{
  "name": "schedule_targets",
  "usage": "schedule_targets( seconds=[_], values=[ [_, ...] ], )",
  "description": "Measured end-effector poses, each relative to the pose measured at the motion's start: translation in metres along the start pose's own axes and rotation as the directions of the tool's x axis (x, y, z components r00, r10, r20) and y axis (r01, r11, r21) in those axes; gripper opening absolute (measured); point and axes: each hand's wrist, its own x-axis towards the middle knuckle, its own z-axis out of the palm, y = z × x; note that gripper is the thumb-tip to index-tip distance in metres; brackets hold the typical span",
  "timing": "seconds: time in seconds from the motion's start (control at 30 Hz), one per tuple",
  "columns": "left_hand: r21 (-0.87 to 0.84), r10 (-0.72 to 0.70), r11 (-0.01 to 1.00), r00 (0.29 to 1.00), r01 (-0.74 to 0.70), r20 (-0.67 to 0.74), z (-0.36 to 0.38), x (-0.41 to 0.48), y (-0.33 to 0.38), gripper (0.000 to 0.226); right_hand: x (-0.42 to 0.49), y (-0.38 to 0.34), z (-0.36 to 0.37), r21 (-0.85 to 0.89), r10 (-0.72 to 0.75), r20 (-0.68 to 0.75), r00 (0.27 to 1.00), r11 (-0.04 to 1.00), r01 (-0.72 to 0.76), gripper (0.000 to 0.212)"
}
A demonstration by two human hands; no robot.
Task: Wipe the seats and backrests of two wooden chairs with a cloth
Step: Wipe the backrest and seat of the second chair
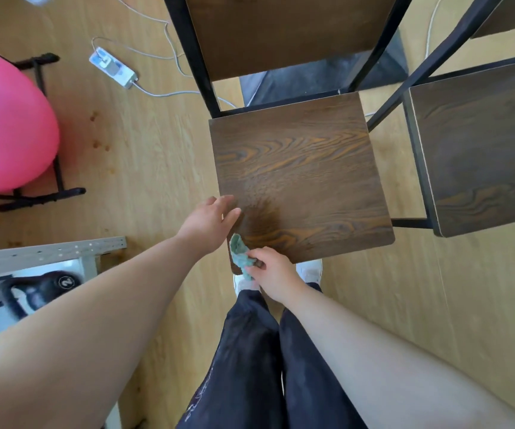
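Observation:
A dark wooden chair seat (302,178) with a black metal frame stands right in front of me, and its wooden backrest (284,29) rises at the top of the view. A second chair's seat (482,150) stands to the right. My right hand (273,272) grips a bunched green cloth (240,253) at the near left corner of the first seat. My left hand (211,222) hovers with fingers spread over the seat's left edge, just above the cloth, holding nothing.
A pink exercise ball (8,119) on a black stand sits at the left. A white power strip (113,68) with cables lies on the wooden floor behind it. A grey metal shelf (48,252) and a black kettlebell (42,289) are at my lower left.

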Motion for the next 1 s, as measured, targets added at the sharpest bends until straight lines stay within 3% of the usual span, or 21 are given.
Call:
schedule_targets(
  seconds=[0.3, 0.6, 1.0],
  values=[
    [0.113, 0.153, 0.983, 0.987, -0.147, -0.042, -0.07, -0.037, 0.066, 0.054, -0.031, -0.088, -0.107, -0.039, -0.083, -0.316, 0.945, 0.996, 0.075, 0.032],
    [0.306, 0.323, 0.918, 0.924, -0.253, -0.204, -0.172, -0.085, 0.147, 0.053, -0.104, -0.181, -0.21, -0.044, -0.112, -0.618, 0.778, 0.993, 0.108, 0.032],
    [0.365, 0.397, 0.895, 0.833, -0.257, -0.385, -0.28, -0.144, 0.241, 0.056, -0.182, -0.277, -0.294, -0.111, -0.201, -0.737, 0.645, 0.978, 0.179, 0.035]
  ],
)
